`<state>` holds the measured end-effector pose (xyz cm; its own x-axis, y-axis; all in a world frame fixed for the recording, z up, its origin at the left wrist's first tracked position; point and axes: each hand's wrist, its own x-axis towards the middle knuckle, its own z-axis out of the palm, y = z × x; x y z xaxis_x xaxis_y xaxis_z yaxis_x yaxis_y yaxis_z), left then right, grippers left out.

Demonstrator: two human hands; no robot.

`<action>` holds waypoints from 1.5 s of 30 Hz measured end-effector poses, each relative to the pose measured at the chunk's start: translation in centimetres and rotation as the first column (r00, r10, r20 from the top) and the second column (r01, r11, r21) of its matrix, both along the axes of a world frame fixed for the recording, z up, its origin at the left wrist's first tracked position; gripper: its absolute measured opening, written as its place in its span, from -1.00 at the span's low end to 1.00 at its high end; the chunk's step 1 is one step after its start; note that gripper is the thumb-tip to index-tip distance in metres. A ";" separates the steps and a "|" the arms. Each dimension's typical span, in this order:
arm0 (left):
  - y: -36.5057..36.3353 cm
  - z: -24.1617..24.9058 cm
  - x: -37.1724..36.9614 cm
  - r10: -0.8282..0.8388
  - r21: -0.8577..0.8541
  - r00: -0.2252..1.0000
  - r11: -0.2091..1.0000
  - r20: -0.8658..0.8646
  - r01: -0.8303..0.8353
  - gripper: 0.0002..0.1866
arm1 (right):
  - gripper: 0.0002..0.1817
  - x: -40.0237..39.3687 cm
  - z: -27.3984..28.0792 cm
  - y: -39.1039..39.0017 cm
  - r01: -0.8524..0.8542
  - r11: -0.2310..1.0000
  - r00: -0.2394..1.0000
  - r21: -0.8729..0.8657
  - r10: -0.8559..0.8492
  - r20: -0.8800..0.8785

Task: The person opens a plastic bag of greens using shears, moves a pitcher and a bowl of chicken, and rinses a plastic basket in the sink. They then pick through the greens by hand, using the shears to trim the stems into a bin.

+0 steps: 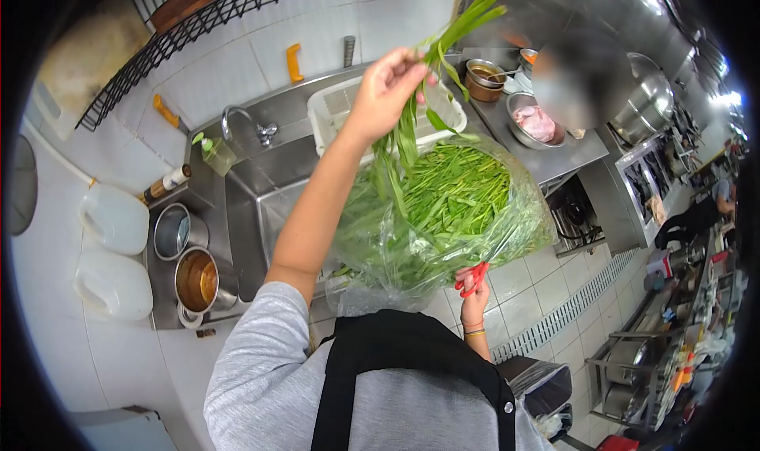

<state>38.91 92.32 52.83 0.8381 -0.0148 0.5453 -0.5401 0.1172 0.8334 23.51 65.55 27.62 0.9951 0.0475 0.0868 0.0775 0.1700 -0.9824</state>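
Note:
My left hand (pixel 388 95) is closed around a bunch of long leafy greens (pixel 467 25), raised above the sink side; some stems and leaves hang below the fingers. Below it a large clear plastic bag (pixel 529 213) stands open, full of green leaves and cut stems (pixel 459 186). At the bag's near edge, my right hand (pixel 473 302) grips red-handled scissors (pixel 475 277). The scissors' blades are hard to make out against the bag.
Behind the bag, a white plastic basket (pixel 328 106) sits by the metal sink (pixel 273 205). Pots (pixel 207 281) and white jugs (pixel 115 285) are at left. At right are a bowl of raw meat (pixel 534 126), a blurred person (pixel 582 75) and a floor drain (pixel 566 304).

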 end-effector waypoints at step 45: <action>30.6 -31.8 3.4 0.949 0.692 0.273 0.091 0.159 -0.717 -0.61 | -0.83 -7.9 -0.4 10.4 0.261 0.945 0.946 -0.198 -0.292 -0.143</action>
<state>42.30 122.95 21.07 0.5894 0.6291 0.5069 0.3036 -0.7539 0.5827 15.63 75.92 27.25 0.9703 -0.2323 -0.0681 -0.0721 -0.0089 -0.9974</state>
